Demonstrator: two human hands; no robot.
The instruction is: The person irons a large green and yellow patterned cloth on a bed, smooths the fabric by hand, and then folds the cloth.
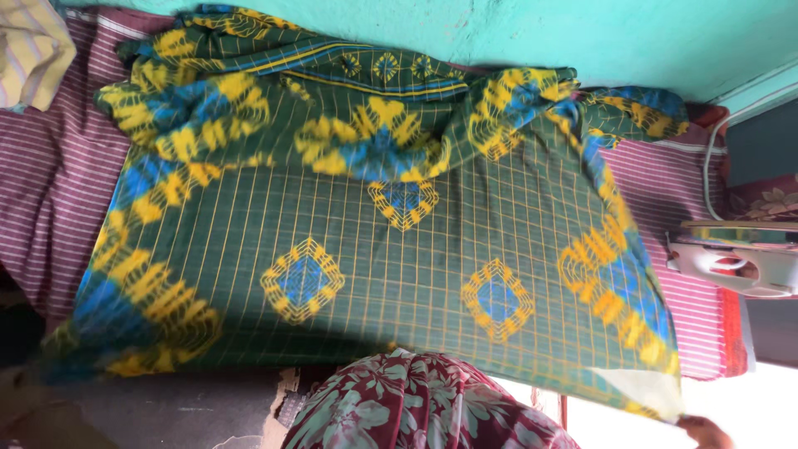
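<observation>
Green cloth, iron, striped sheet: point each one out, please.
Green cloth (366,274): head view, flat checked middle.
Iron (731,268): head view, white handle.
Striped sheet (50,183): head view, bare left part.

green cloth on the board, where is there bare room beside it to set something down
The green and yellow patterned cloth covers most of the maroon striped board cover. Bare strips remain at its left edge below the pale striped fabric, and at the right between the cloth and the white iron. The bunched folds by the turquoise wall are crowded.
</observation>
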